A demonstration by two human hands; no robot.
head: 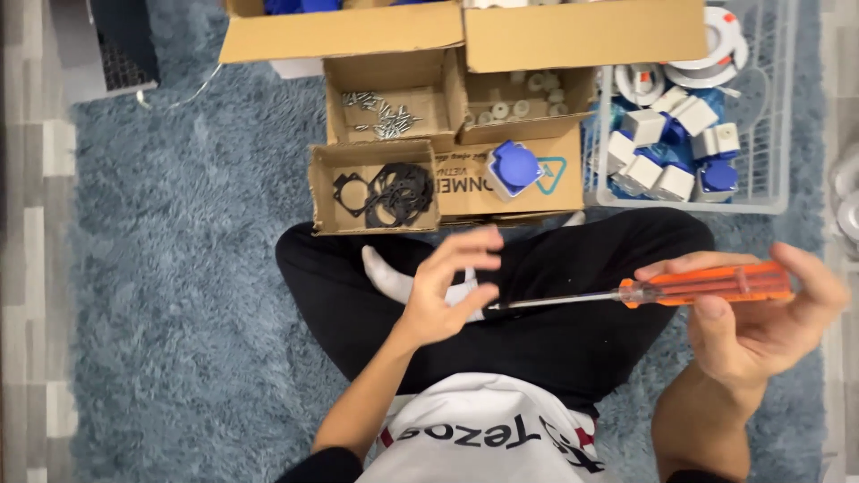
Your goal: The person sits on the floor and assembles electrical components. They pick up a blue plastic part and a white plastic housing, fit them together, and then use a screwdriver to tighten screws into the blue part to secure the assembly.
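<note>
Screwdriver (662,291) lies level, handle gripped in right hand (761,326); its tip points at left hand (447,291), fingers spread, empty.

Black trousers, white sock, white printed shirt.

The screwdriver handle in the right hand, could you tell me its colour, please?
Translucent orange screwdriver handle, clearest in the head view.

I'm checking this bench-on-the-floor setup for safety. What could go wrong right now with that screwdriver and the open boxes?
The screwdriver in the right hand points its metal tip straight at the open left hand, so a slip could jab the palm. The small box of screws sits open on the shaggy rug; a knock might spill them into the pile, where they would be hard to find.
</note>
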